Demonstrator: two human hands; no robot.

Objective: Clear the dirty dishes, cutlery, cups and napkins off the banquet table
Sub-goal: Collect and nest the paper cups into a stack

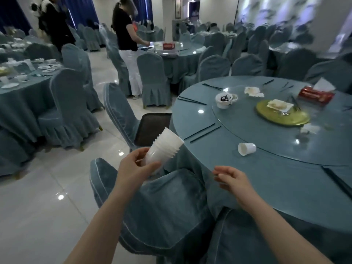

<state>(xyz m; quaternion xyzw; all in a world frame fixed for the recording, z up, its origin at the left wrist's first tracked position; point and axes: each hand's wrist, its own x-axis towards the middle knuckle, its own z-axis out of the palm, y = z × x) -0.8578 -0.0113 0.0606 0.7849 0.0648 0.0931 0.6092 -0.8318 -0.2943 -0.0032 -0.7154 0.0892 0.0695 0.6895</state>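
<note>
My left hand (136, 165) grips a stack of white plastic cups (164, 147), tilted up to the right, left of the round banquet table (257, 187). My right hand (231, 178) hovers open at the table's near edge, fingers apart, holding nothing. A single white cup (246, 149) lies on its side on the table beyond my right hand. Farther back stand a white bowl (224, 100) with dark scraps, a yellow-green platter (282, 116) bearing a white dish, crumpled napkins (252, 91), and black chopsticks (204, 132).
A red tissue box (315, 95) sits at the table's far right. Blue-covered chairs (162, 202) crowd the near edge, and a dark tray (152, 128) rests on the chair to the left. Two people stand by other tables in the background.
</note>
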